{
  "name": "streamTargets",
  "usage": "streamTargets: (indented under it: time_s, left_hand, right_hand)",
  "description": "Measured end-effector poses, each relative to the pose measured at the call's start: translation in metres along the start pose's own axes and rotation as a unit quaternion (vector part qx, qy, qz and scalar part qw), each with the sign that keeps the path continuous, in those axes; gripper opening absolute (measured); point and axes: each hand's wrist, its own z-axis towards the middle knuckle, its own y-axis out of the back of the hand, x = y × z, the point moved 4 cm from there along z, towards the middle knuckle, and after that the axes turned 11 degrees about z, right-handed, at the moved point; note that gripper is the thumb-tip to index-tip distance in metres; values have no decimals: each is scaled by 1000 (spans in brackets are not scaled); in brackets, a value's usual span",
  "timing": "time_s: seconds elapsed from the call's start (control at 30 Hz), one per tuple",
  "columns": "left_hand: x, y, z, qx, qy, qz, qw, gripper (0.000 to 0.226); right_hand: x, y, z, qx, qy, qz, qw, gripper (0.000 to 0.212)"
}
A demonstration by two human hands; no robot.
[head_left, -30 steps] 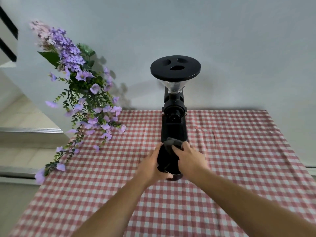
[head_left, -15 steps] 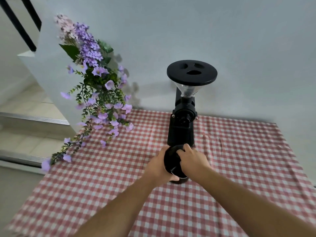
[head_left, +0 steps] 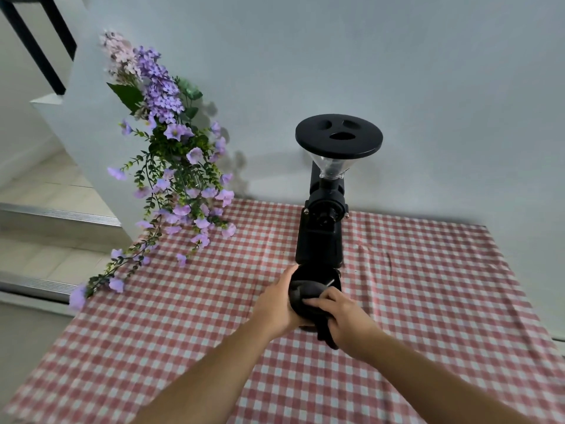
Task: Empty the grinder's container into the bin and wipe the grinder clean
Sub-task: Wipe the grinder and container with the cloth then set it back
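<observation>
Up close, a person's left hand [head_left: 276,306] wraps around the left side of a black container [head_left: 315,281], fingers curled against its wall, while the right hand [head_left: 345,321] presses a dark cloth [head_left: 308,296] into the container's open mouth, fingers held together and bent over the fabric. A tail of the cloth hangs below the right palm. Whether the container rests on the table or is lifted just clear of it cannot be told from this angle.

Directly behind the two hands, and just beyond the container, stands the black grinder [head_left: 321,237], upright at the back of the table. A clear funnel-shaped hopper [head_left: 331,168] sits on top, capped by a round black lid [head_left: 338,138] with three oval recesses.

A red-and-white checked tablecloth [head_left: 428,286], slightly wrinkled to the right of the grinder, covers the table. At the far left corner a spray of purple artificial flowers [head_left: 171,166] with green leaves trails down over the cloth's edge. A plain pale wall [head_left: 397,71] rises behind, and tiled steps [head_left: 46,194] show at the left.
</observation>
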Motion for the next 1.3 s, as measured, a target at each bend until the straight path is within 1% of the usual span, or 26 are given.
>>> streamTargets:
  time_s: [0.07,0.17,0.23,0.3,0.33,0.4,0.47,0.57,0.63,0.7,0.77,0.87,0.93,1.0,1.07,1.17,1.2,1.23,1.3]
  left_hand:
    - [-1,0,-1,-6,-8,0,1000,97]
    - [-2,-1,0,0,-6,8,1000,96]
    - [-2,-1,2,11,-6,21,1000,101]
    - [-2,0,3,13,-22,46,999,104]
    - [-2,1,3,14,-30,60,998,106]
    - [-2,2,5,26,-35,84,995,115]
    - [-2,1,7,40,-35,113,992,120]
    - [-2,1,9,37,-34,139,989,121]
    - [-2,1,10,33,-31,144,989,120]
    - [-2,0,10,28,-33,143,989,119]
    - [-2,0,11,27,-34,142,989,118]
    - [-3,1,12,29,-31,169,985,120]
    - [-4,2,13,33,-28,189,981,119]
    - [-5,1,14,35,-33,194,980,115]
    - [-4,2,13,31,-41,186,981,112]
    - [1,3,13,27,-35,177,983,113]
    - [1,3,13,26,-34,180,983,113]
    - [0,3,12,23,-35,185,982,113]
    - [-3,2,12,20,-32,194,980,115]
  right_hand:
    - [-9,4,-5,-4,10,-27,1000,48]
    - [-15,15,-4,-13,23,-107,994,39]
    - [-12,30,-2,-76,47,-105,990,36]
    - [-15,41,-2,-133,59,-94,985,39]
    - [-18,43,-2,-132,44,-110,984,42]
    - [-29,33,-3,-85,-22,-161,983,47]
    - [-37,17,-5,-50,-83,-186,978,51]
    - [-32,7,-2,-72,-121,-161,977,48]
    - [-27,3,1,-81,-142,-124,979,39]
    - [-24,-3,3,-63,-145,-97,983,31]
    - [-22,-7,3,-40,-120,-97,987,30]
    - [-15,-7,1,29,-73,-146,986,36]
    - [-10,-1,2,72,-61,-185,978,39]
    - [-6,10,5,97,-58,-224,968,37]
    - [-1,25,11,80,-54,-250,963,35]
    - [1,46,15,-20,-60,-261,963,35]
    - [-2,47,13,-38,-61,-273,959,35]
    - [-5,43,9,-40,-63,-295,953,38]
    - [-17,27,2,-24,-74,-326,942,51]
